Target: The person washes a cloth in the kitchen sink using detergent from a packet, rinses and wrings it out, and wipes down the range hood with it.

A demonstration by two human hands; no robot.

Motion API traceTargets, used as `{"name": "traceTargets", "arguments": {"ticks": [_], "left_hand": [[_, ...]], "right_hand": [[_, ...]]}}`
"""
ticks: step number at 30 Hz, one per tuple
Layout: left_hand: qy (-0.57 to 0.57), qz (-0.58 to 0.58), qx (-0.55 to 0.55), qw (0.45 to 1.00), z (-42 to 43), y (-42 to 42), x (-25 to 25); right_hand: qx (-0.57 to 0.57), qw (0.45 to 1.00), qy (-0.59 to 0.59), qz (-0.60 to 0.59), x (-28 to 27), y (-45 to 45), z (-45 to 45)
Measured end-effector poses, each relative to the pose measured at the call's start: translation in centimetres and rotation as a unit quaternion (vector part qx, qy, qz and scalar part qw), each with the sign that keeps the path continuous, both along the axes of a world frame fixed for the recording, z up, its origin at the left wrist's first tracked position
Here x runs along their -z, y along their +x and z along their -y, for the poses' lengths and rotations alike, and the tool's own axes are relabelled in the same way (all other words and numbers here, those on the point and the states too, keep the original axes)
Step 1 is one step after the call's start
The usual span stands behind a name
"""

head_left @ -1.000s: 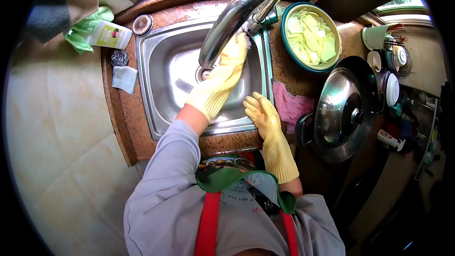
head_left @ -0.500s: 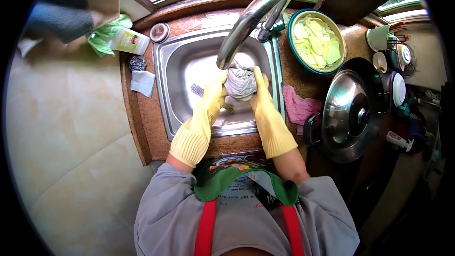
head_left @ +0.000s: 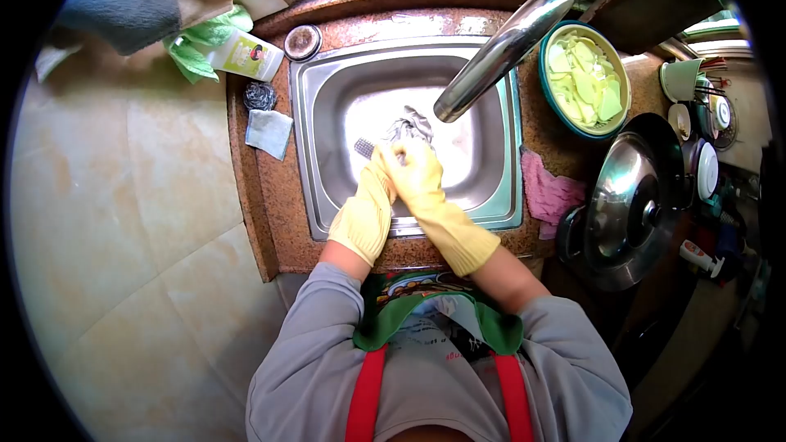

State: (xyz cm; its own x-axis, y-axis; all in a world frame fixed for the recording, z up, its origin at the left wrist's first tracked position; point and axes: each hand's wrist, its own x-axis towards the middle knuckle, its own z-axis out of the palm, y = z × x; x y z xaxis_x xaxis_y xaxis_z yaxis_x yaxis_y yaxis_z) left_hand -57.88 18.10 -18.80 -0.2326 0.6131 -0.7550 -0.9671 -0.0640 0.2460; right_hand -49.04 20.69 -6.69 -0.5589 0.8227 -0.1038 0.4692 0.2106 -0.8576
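Both my hands wear yellow rubber gloves and meet over the steel sink [head_left: 327,86]. A wet grey cloth [head_left: 413,124] is bunched between them, its loose end sticking out beyond the fingers. My left hand [head_left: 378,184] is closed on the near part of the cloth. Pressed against it, my right hand [head_left: 419,170] also has its fingers wrapped round the cloth. The chrome faucet [head_left: 508,49] reaches over the sink, to the right of and beyond the cloth.
Right of the sink are a bowl of pale slices [head_left: 583,82], a pink cloth [head_left: 550,194] and a lidded wok [head_left: 626,205]. On the left lie a light blue cloth [head_left: 268,133], a steel scrubber [head_left: 260,96], a bottle [head_left: 248,56] and a round tin [head_left: 303,42].
My right hand has come up from the sink's near edge to join my left. The grey cloth, held round between both hands, is now narrower and twisted. The faucet spout has swung right.
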Motion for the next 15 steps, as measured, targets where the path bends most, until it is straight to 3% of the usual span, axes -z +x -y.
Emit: {"name": "traceTargets", "arguments": {"ticks": [1,3,4,6,7,8,10,12,13,15], "left_hand": [[0.025,0.021,-0.011,0.999,-0.2,0.6,0.4],[0.047,0.048,-0.035,0.997,-0.3,1.5,1.0],[0.053,0.051,-0.045,0.996,-0.7,2.0,1.2],[0.064,0.054,-0.057,0.995,-0.9,2.4,1.3],[0.071,0.054,-0.064,0.994,-0.9,2.3,1.5],[0.082,0.056,-0.071,0.993,-1.0,2.2,1.6],[0.107,0.068,-0.082,0.989,-0.7,2.3,1.9],[0.125,0.076,-0.092,0.985,-0.8,2.4,1.8],[0.119,0.074,-0.095,0.986,-1.0,2.8,1.6],[0.089,0.056,-0.084,0.991,-1.3,3.1,1.4]], "right_hand": [[0.001,1.0,-0.004,0.001,2.0,-0.9,-1.7],[0.127,0.973,-0.153,0.12,7.5,-2.1,-5.3],[0.129,0.973,-0.152,0.119,7.1,-1.7,-5.9],[0.179,0.94,-0.282,-0.068,5.0,-1.3,-6.6],[0.183,0.94,-0.28,-0.068,4.2,-0.9,-5.1],[0.123,0.987,-0.081,-0.059,3.4,-0.6,-2.6],[0.056,0.991,0.113,-0.04,3.3,-0.1,-0.9],[0.038,0.995,0.051,0.073,4.0,-1.1,-2.2],[0.077,0.983,-0.163,0.028,5.9,-1.9,-4.0],[0.185,0.929,-0.319,-0.029,1.3,-2.5,-6.4]]}}
